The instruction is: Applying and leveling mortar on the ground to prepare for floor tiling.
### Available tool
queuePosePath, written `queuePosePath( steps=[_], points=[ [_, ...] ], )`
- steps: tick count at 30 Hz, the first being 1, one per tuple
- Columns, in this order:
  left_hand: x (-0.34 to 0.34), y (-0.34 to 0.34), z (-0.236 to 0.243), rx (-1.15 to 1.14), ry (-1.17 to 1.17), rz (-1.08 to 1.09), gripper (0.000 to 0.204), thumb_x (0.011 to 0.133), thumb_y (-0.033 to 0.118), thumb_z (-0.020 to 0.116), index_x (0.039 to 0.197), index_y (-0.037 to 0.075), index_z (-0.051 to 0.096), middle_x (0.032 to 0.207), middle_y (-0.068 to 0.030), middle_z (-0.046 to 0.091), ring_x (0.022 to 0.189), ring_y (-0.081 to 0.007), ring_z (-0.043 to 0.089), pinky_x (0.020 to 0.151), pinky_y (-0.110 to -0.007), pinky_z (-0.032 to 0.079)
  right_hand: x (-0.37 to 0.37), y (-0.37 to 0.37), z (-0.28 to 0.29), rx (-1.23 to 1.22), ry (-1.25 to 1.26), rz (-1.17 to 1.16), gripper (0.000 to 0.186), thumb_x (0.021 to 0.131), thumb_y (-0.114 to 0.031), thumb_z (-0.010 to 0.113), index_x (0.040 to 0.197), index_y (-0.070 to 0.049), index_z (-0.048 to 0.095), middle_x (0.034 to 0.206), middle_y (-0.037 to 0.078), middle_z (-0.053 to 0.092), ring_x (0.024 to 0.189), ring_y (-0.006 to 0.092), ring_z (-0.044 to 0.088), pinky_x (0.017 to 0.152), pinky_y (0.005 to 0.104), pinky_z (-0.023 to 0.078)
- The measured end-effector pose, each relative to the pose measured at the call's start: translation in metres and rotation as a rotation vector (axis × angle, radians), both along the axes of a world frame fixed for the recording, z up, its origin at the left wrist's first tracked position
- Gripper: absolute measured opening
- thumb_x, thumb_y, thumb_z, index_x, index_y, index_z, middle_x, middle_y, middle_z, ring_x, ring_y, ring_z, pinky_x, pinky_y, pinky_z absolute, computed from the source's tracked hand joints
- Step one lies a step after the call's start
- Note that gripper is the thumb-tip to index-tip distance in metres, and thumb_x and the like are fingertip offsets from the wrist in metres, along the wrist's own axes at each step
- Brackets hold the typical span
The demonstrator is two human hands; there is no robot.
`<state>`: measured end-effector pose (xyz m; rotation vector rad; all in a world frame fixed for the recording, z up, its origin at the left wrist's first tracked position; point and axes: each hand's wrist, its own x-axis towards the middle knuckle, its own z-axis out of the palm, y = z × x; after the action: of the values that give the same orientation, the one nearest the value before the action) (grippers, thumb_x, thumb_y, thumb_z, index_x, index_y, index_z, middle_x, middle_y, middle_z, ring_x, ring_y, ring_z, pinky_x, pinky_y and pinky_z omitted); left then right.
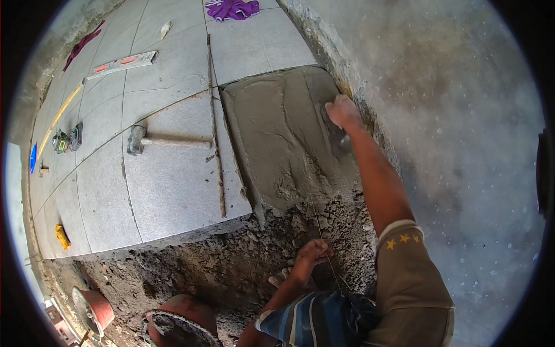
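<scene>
My right hand (345,112) is closed round the handle of a trowel (336,137), whose dark blade lies on the wet grey mortar bed (260,121) near its right side. The mortar is partly smooth, with ridges and a rougher near edge. Lower down, my left hand (314,252) has its fingers curled together at a thin string (318,222), above the rough soil. The string runs from the mortar's near edge past these fingers. Below the left hand, part of what looks like a bare foot (277,279) shows.
Grey floor tiles (173,185) lie left of the mortar, bearing a mallet (139,140), a thin rod (216,144), a spirit level (122,63) and a yellow tape (60,113). Purple cloth (231,8) lies beyond. Red buckets (185,312) stand near left; a concrete wall (462,144) rises right.
</scene>
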<state>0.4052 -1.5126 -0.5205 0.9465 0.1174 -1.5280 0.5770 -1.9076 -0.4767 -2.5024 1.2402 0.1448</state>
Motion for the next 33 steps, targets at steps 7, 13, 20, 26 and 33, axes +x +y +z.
queuePosePath(
  steps=[7,13,20,26,33],
  points=[
    [0.001,0.006,-0.006,-0.024,-0.004,-0.01,0.032,0.097,0.039,0.053,0.117,0.014,0.057,0.113,-0.0035,0.064,0.108,-0.0183,0.06,0.097,-0.039,0.044,-0.068,0.068,0.006,-0.016,-0.142,-0.007,0.043,0.094,-0.037,0.055,0.113,0.001,0.061,0.114,0.03,0.064,0.108,0.0439,0.063,0.094,0.0528,0.05],
    [0.004,0.001,-0.005,-0.047,0.003,-0.073,0.036,0.097,0.04,0.054,0.122,0.014,0.056,0.115,-0.0037,0.064,0.111,-0.0189,0.059,0.1,-0.04,0.042,-0.017,0.024,-0.015,-0.105,-0.093,-0.002,0.044,0.094,-0.038,0.056,0.113,0.001,0.06,0.111,0.027,0.066,0.105,0.0435,0.064,0.091,0.0509,0.051],
    [-0.002,-0.011,-0.004,-0.05,-0.001,-0.075,0.053,0.098,0.043,0.054,0.135,0.005,0.051,0.123,-0.0097,0.062,0.115,-0.0232,0.06,0.102,-0.042,0.043,-0.007,-0.012,-0.029,-0.025,-0.196,-0.058,0.042,0.091,-0.037,0.056,0.101,0.004,0.064,0.105,0.029,0.066,0.103,0.041,0.064,0.089,0.0491,0.052],
    [-0.007,-0.013,-0.004,-0.133,0.065,-0.046,0.059,0.097,0.043,0.055,0.141,0.005,0.047,0.129,-0.012,0.06,0.122,-0.0262,0.058,0.105,-0.042,0.042,-0.085,0.049,-0.001,0.124,-0.311,0.028,0.039,0.087,-0.037,0.064,0.093,0.002,0.066,0.097,0.028,0.067,0.096,0.0433,0.065,0.086,0.0494,0.051],
    [-0.009,-0.007,-0.006,-0.119,0.079,-0.11,0.058,0.097,0.041,0.054,0.144,0.008,0.044,0.136,-0.0093,0.057,0.128,-0.0249,0.054,0.107,-0.044,0.038,-0.04,0.007,-0.02,0.116,-0.266,-0.202,0.038,0.086,-0.036,0.064,0.095,0.0,0.067,0.089,0.024,0.07,0.092,0.0417,0.067,0.08,0.049,0.052]
  ],
)
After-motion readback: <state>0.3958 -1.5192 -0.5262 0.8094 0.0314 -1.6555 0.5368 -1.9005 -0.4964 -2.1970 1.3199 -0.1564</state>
